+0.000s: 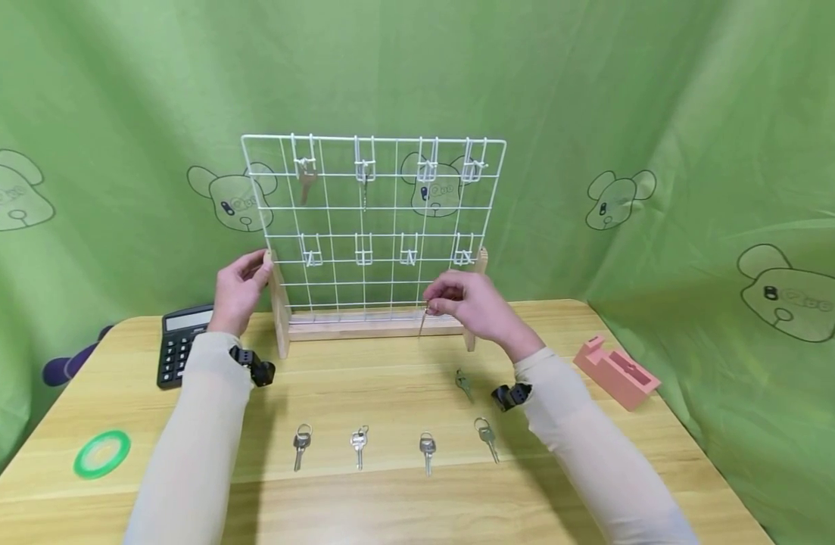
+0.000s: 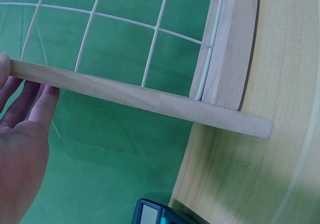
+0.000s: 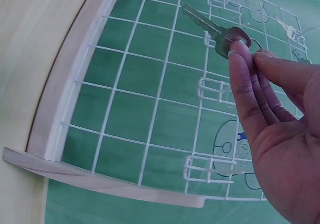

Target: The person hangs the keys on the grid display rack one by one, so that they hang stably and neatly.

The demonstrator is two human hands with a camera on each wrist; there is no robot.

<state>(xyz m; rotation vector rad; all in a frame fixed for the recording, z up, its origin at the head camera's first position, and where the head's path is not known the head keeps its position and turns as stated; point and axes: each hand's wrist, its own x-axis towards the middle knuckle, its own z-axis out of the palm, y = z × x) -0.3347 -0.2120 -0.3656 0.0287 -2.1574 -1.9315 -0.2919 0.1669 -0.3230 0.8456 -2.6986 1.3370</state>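
My left hand (image 1: 237, 294) holds the left wooden upright (image 2: 115, 94) of a white wire grid rack (image 1: 362, 208), thumb on one side and fingers on the other. In front of the rack's lower right part, my right hand (image 1: 478, 304) pinches a key (image 3: 220, 36) by its ring, between thumb and fingertips. The blade points away from the hand. Two keys hang from top-row hooks: a brownish one (image 1: 307, 185) at the left and a thin-looking one (image 1: 365, 185) beside it. The other hooks, in two rows, carry nothing.
Several ringed keys lie on the wooden table, among them a greenish key (image 1: 463, 384) below my right hand and a silver key (image 1: 359, 439) nearer the front. A calculator (image 1: 179, 350) and green ring (image 1: 102, 454) sit left, a pink tape dispenser (image 1: 616, 372) right. Green curtain (image 1: 560, 91) hangs behind.
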